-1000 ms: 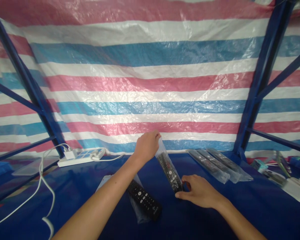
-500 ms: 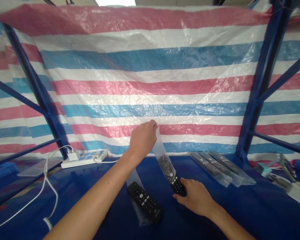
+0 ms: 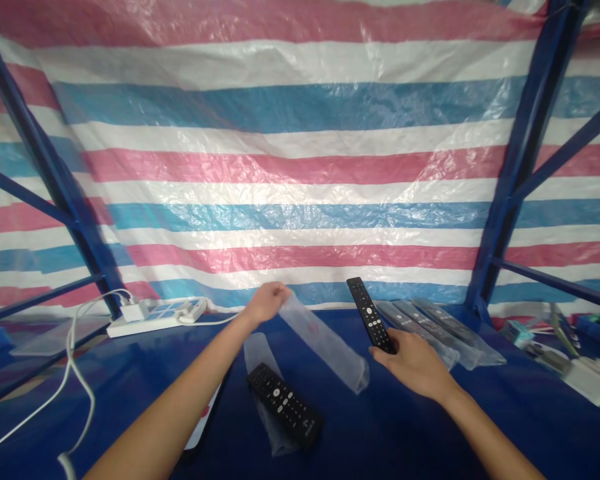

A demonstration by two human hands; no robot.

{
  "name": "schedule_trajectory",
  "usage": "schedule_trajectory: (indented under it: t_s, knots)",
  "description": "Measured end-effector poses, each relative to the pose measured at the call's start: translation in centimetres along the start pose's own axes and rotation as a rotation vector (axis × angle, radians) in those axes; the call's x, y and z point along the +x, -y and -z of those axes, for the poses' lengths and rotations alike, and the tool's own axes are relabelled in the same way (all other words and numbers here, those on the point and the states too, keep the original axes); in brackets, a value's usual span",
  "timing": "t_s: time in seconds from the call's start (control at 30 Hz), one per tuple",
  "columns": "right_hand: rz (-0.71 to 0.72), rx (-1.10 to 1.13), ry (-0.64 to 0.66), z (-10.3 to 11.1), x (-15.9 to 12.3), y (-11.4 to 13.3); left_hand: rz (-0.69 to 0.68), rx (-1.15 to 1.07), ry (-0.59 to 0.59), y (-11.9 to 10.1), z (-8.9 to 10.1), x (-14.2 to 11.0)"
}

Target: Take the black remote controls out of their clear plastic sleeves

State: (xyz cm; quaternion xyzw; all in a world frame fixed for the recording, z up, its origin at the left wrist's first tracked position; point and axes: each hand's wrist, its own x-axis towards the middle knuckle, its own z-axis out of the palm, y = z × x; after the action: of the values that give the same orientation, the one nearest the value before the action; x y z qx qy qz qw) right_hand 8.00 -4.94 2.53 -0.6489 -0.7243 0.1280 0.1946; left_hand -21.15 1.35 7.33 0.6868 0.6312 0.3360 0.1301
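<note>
My right hand (image 3: 417, 363) grips the lower end of a black remote control (image 3: 369, 312), raised with its buttons toward me and no wrapping on it. Pinched by one end in my left hand (image 3: 270, 301) is a clear plastic sleeve (image 3: 327, 343), which slants down to the right and looks flat. Between my forearms, a second black remote (image 3: 286, 405) lies across another clear sleeve (image 3: 260, 350) on the blue table. Just behind my right hand, several remotes in clear sleeves (image 3: 430, 327) lie side by side.
A white power strip (image 3: 155, 317) with plugs and cables stands at the back left. Part of a white, dark-edged flat object (image 3: 203, 423) shows beside my left forearm. Blue metal posts (image 3: 505, 167) frame a striped plastic sheet (image 3: 300, 160). Small boxes and electronics (image 3: 587, 380) sit far right.
The remote in my right hand has come out of the sleeve and moved up and right. My left hand, still pinching the sleeve, has moved left and down.
</note>
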Motion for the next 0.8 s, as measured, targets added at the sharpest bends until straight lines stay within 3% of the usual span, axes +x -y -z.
schedule_trajectory:
  t_s: [0.1, 0.2, 0.43, 0.6, 0.7, 0.8]
  knots:
    - [0.054, 0.01, 0.011, -0.3, -0.4, 0.7, 0.051, 0.124, 0.098, 2.6, -4.1, -0.7]
    - [0.134, -0.005, 0.062, -1.2, -1.1, 1.7, 0.098, 0.25, 0.132, 4.0, -5.9, -1.1]
    - [0.211, -0.055, 0.198, -3.7, -2.3, 3.8, 0.128, 0.452, 0.2, 4.5, -5.9, -1.3]
    - [0.257, -0.053, 0.199, -5.3, -2.7, 4.5, 0.125, 0.521, 0.203, 4.3, -5.9, -1.8]
    - [0.311, -0.033, 0.168, -4.8, -2.2, 4.0, 0.122, 0.54, 0.181, 4.5, -5.7, -2.0]
    - [0.193, -0.151, 0.002, -2.7, -0.7, 1.6, 0.117, 0.552, 0.126, 4.6, -5.3, -2.1]
